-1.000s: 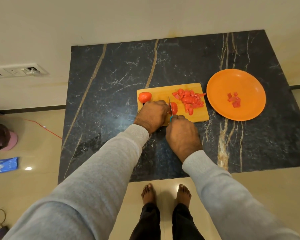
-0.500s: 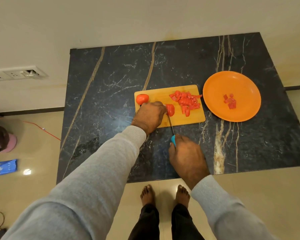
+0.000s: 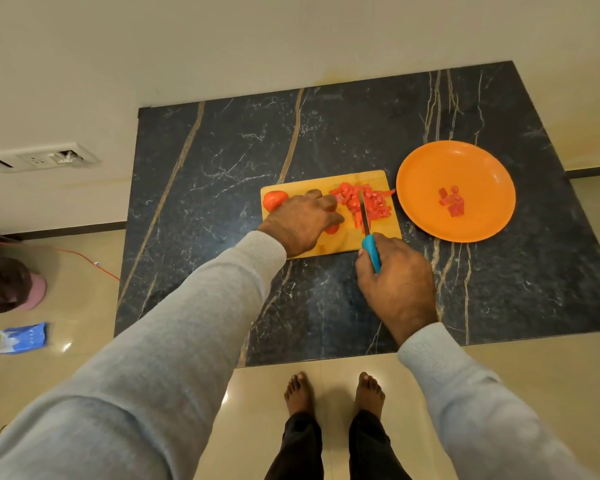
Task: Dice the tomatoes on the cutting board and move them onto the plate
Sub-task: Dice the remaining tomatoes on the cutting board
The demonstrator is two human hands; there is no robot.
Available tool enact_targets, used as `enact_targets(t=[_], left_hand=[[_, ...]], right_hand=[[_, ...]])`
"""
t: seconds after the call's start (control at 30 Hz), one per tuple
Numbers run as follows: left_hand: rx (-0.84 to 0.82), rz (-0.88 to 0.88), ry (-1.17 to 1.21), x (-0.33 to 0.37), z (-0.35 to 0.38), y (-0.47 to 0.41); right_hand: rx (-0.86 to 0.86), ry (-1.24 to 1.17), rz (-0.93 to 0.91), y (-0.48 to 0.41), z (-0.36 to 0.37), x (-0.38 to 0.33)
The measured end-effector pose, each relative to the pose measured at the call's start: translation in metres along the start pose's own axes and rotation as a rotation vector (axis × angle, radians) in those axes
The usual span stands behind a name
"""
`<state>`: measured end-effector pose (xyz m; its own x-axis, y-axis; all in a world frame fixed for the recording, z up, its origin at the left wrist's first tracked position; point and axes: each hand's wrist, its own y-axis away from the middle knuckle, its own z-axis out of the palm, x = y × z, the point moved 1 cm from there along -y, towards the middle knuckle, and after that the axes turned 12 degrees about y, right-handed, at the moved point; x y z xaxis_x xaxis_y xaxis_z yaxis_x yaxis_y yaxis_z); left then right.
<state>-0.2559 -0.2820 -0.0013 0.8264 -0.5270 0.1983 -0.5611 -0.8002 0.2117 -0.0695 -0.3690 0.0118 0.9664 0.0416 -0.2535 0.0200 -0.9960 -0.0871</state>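
Observation:
A wooden cutting board lies on the dark marble table. A pile of diced tomato covers its right part. A tomato half sits at its left end. My left hand rests on the board, fingers curled over a tomato piece that mostly hides under them. My right hand grips a knife by its blue handle; the blade lies across the diced pile. The orange plate to the right of the board holds a few tomato cubes.
The table's front edge runs just beyond my bare feet. A wall socket panel is at the left. On the floor to the left lie a blue packet, a red cable and a dark and pink object.
My right hand pulled the knife back off the board toward me, then brought it forward and right so the blade lies across the diced pile. My left hand stayed on the tomato piece.

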Motion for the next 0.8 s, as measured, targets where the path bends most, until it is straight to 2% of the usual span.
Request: enact_targets(t=[0.07,0.17,0.3,0.37,0.47,0.63,0.73,0.8], left_hand=[[-0.019,-0.097,-0.005,0.001,-0.001,0.002],[-0.023,-0.361,0.074,0.009,0.0,0.007],[0.195,-0.615,0.333,0.021,0.01,0.019],[0.274,-0.616,0.374,0.02,0.016,0.022],[0.237,-0.524,0.426,0.017,0.023,0.021],[0.339,-0.616,0.596,0.015,0.032,0.021],[0.415,-0.622,0.579,0.013,0.037,0.026],[0.444,-0.555,0.53,0.012,0.038,0.029]], right_hand=[[-0.002,-0.01,-0.014,0.0,0.002,0.0],[-0.044,0.009,-0.033,0.002,0.007,-0.003],[-0.135,0.018,-0.06,0.009,0.016,-0.008],[-0.173,0.019,-0.054,0.014,0.02,-0.01],[-0.193,0.023,-0.06,0.019,0.025,-0.013],[-0.223,0.037,-0.122,0.005,0.033,-0.02],[-0.208,0.08,-0.145,-0.006,0.032,-0.017],[-0.191,0.073,-0.14,-0.006,0.03,-0.012]])
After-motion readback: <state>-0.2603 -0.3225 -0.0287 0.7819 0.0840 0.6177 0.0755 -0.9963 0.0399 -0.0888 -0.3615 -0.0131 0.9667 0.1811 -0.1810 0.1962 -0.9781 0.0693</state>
